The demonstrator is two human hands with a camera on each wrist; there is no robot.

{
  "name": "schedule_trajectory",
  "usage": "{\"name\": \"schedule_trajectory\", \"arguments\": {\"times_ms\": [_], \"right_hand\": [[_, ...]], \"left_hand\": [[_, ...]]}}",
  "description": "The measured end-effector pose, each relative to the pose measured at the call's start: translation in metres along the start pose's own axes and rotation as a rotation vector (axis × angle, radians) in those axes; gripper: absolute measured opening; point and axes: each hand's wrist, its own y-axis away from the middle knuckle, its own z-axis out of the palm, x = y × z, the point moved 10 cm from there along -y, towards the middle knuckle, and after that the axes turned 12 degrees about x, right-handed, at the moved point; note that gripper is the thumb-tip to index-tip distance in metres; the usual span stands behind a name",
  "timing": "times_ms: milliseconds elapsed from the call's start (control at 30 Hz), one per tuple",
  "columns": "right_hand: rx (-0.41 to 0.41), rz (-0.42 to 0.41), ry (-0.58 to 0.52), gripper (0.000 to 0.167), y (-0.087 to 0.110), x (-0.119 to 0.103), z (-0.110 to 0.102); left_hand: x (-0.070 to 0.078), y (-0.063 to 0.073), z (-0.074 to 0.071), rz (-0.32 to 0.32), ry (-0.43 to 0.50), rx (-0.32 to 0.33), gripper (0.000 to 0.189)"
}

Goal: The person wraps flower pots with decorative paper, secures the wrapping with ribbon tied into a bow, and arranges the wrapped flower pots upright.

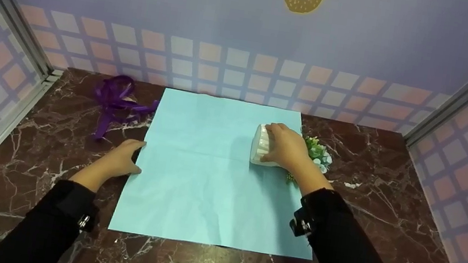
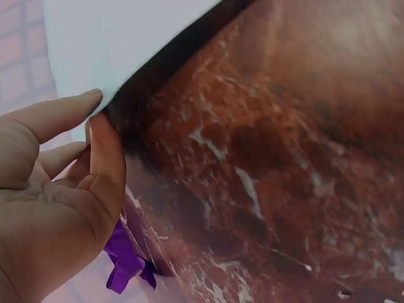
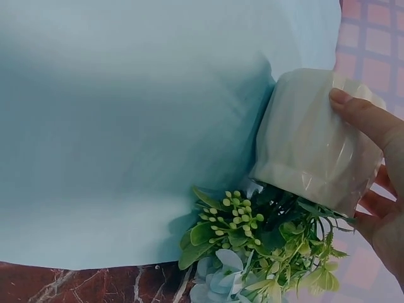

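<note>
A light blue sheet of paper point(image 1: 194, 181) lies flat on the dark marbled table, with faint creases across it. At its left edge is my left hand point(image 1: 121, 158); the left wrist view shows thumb and fingertips pinching the paper's edge point(image 2: 126, 50). On the right part of the sheet, a white ribbed pot point(image 1: 260, 147) lies on its side, its base facing left. My right hand point(image 1: 288, 148) grips the pot around its side, hiding much of it. Green leaves and pale blue flowers point(image 3: 252, 246) spill from the pot's mouth, past the sheet's right edge.
A loose bundle of purple ribbon point(image 1: 116, 97) lies on the table left of the paper, near the back. Behind the marbled table point(image 1: 389, 210) rises a purple wall point(image 1: 214, 12) with pink and white squares; similar panels stand at both sides.
</note>
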Motion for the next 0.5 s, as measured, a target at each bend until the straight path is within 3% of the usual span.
{"name": "schedule_trajectory", "arguments": {"times_ms": [200,500], "right_hand": [[0.002,0.011,0.009,0.089,0.001,0.001,0.0],[0.007,0.012,-0.003,0.089,0.001,-0.001,0.0]], "left_hand": [[0.011,0.0,-0.005,-0.014,0.094,-0.027,0.084],[0.037,0.004,-0.016,0.04,0.214,-0.013,0.087]]}}
